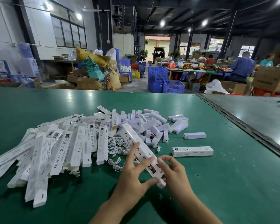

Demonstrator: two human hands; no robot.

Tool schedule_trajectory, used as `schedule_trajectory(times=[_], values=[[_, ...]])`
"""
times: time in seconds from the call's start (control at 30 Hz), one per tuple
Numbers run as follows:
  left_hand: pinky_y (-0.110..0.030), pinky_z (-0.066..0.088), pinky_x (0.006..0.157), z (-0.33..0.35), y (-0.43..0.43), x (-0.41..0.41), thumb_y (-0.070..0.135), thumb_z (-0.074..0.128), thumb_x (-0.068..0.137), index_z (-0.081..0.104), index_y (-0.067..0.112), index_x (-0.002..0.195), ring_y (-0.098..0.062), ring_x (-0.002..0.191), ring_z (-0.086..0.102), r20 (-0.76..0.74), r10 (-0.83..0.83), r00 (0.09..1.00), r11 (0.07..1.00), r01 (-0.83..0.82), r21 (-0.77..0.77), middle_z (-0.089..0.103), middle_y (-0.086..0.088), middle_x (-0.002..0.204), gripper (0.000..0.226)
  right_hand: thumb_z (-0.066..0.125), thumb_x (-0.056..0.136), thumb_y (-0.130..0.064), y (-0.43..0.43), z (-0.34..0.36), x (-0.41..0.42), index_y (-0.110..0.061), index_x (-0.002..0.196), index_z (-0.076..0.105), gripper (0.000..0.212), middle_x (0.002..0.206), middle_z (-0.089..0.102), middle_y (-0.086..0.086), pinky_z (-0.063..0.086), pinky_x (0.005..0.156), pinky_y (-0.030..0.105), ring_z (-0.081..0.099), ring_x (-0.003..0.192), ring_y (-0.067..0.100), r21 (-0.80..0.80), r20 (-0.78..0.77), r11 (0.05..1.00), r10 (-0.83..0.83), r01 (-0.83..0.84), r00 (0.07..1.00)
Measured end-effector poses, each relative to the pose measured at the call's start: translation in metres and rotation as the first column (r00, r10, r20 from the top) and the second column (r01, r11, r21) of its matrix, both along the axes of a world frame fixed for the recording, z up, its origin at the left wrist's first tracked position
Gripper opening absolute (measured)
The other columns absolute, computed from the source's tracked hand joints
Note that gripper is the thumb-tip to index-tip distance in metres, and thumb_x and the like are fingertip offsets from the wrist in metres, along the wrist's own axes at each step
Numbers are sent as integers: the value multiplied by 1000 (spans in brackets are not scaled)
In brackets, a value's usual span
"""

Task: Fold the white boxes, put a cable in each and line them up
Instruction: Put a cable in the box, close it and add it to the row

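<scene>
Both hands are holding one long white box (pixel 132 138) just above the green table (pixel 217 191), near the front edge. The left hand (pixel 132 173) is gripping it from the side, with fingers lying across the printed face and the thumb pressing the lower edge. The right hand (pixel 173 173) is pinching the near end with curled fingers. The box is lying slantwise, its near end at the right hand and its far end pointing up-left over the cables (pixel 118 147). Cannot tell if the near flap is closed, since fingers are covering it.

The white cables are lying in a tangle on the table just beyond the hands, partly under the held box. Left of them, a big fan of flat unfolded boxes (pixel 55 152) is spreading toward the left edge, each overlapping the next. Right of the hands, one folded box (pixel 191 151) is lying alone, crosswise. A bit farther, a single short white block (pixel 194 135) is sitting apart. Behind the cables, a heap of short white blocks (pixel 152 125) is lying loosely piled. A grey table (pixel 257 113) is adjoining on the right.

Far back, blue crates (pixel 165 81) are standing on the floor, cartons (pixel 87 83) and sacks (pixel 90 57) are crowding the left wall, and people (pixel 242 65) are sitting at another bench.
</scene>
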State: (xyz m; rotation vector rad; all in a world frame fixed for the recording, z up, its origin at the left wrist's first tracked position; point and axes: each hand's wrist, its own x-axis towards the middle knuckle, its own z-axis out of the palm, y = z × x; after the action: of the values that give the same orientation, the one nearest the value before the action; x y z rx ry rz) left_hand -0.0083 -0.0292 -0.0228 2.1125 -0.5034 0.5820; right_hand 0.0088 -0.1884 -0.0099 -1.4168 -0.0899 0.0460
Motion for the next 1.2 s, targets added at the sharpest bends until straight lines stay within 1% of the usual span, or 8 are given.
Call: schedule_trajectory(times=[0.17,0.27,0.37,0.5,0.67,0.87,0.97,1.2], values=[[7,12,102,9,6,0,40,81,71,40,52,134,26,135,15,-71,4,997,997,-9,-78,7,29,159,76,38,96,5,-7,4,-1,-10,91,77,42,73,64,16,47,51,24,57,57,15,166,-9,980,117,-113,993],[7,12,102,9,9,0,37,80,74,42,49,135,30,133,12,-57,-4,998,997,0,-74,9,21,160,73,41,95,9,-6,5,-4,-5,98,77,39,67,53,14,46,51,20,48,54,12,185,-7,965,190,-185,982],[3,18,106,8,12,0,37,80,76,49,49,130,25,136,15,-62,-20,998,997,15,-80,6,21,161,63,49,93,9,-6,5,-5,-2,107,73,29,90,70,18,53,61,21,63,67,16,183,-20,959,223,-216,975],[-19,39,110,8,11,-2,51,76,72,54,51,119,19,133,34,-106,-81,991,983,62,-170,8,19,163,51,67,84,-11,-7,7,-7,-11,101,74,18,103,73,17,55,69,30,68,82,23,56,79,977,202,-206,976],[-9,41,101,9,10,-4,57,76,74,57,51,117,15,130,42,-106,-84,991,971,57,-232,21,23,159,47,77,75,-12,-2,6,-7,-16,69,71,9,86,73,5,55,54,26,66,65,16,-56,189,998,27,-17,982],[-12,46,96,7,11,-1,18,79,82,64,24,128,3,127,54,-143,-119,982,916,54,-397,52,27,141,49,66,84,9,-6,5,-10,-10,81,70,19,103,73,1,53,63,24,70,68,18,-160,362,987,78,-20,929],[-11,47,94,7,11,0,14,76,85,65,26,125,1,124,57,-122,-110,986,905,49,-422,57,26,137,44,66,80,0,-6,4,-11,-14,81,73,16,109,72,-5,53,71,24,72,93,17,-217,439,976,114,-17,891],[-8,47,89,11,14,-2,39,71,82,67,29,120,3,124,55,-126,-87,988,905,26,-424,59,26,133,40,62,67,-9,-12,7,-9,-18,104,73,39,131,63,-9,52,92,25,56,124,4,-479,585,877,280,46,761]])
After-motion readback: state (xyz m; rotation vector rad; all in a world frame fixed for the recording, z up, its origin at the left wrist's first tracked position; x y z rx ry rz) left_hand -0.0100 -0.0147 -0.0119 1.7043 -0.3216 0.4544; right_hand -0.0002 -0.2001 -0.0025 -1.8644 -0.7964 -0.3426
